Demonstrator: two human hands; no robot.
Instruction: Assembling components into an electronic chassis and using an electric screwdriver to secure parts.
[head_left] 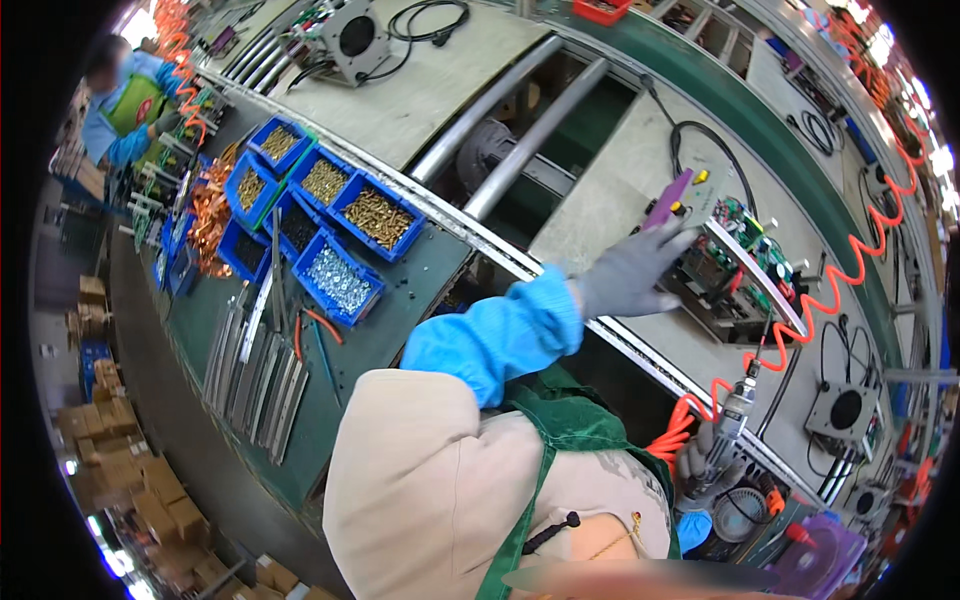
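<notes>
My left hand (632,272), in a grey glove, reaches over the conveyor's edge with its fingers stretched out and spread. Its fingertips lie at the near side of an open electrical unit (690,265), which has green circuit boards, coloured wires and a purple panel; whether they press on it I cannot tell. My right hand (700,468), gloved in grey as well, is wrapped round a silver air screwdriver (738,408). The tool points up toward the unit's near right corner. An orange coiled air hose (675,430) hangs beside it.
To the left, blue bins (338,280) of screws and nuts stand on a green bench beside metal strips (262,380) and orange-handled pliers (320,325). Metal rollers (535,140) cross a gap in the line. Another unit (842,415) sits at right. A co-worker (130,105) is far left.
</notes>
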